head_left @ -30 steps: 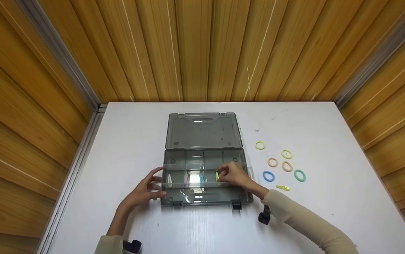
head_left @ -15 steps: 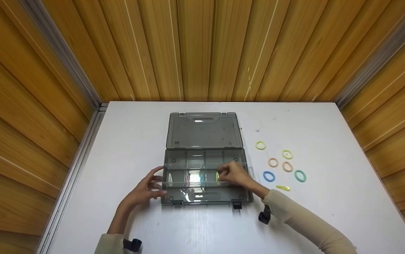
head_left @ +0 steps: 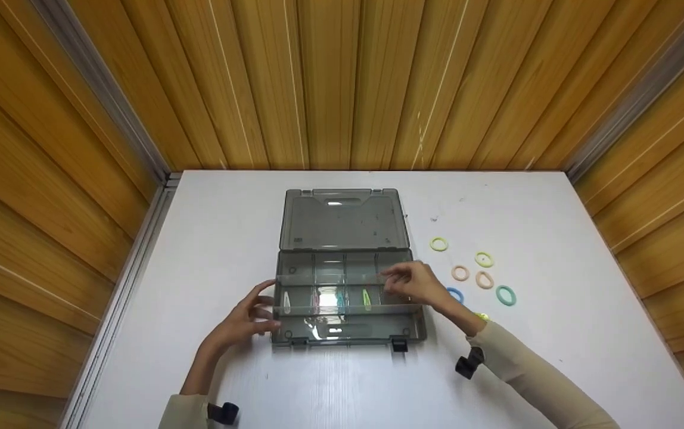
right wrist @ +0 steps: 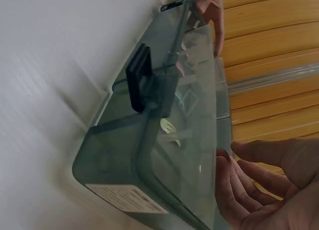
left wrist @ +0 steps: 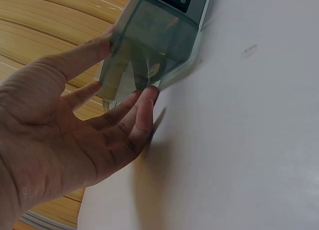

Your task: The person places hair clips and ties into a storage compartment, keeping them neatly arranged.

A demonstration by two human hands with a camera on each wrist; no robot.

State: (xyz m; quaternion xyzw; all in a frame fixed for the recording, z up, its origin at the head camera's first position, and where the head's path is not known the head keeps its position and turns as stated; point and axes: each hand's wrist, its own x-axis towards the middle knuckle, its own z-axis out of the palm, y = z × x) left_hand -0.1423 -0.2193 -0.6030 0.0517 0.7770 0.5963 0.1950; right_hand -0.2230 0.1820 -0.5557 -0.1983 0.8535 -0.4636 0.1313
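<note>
A person's right hand [head_left: 413, 281] has just let go of a lime-green snap hair clip [head_left: 366, 299] and slid right, its loosely curled fingers holding nothing visible. The clip now lies in the organizer box [head_left: 372, 329], middle row, 3rd compartment from the left, which suggests its placement is done. The left hand [head_left: 245, 322] keeps its spread fingers against the box's left side. A white hair clip [head_left: 286, 302] sits in the leftmost compartment of that row. Glare blurs 2 more, pink and teal, between them. The right forearm partly covers a blue hair tie [head_left: 456, 293] and most of a yellow-green clip [head_left: 482, 316]; whether the right fingertips touch the box is unclear.
</note>
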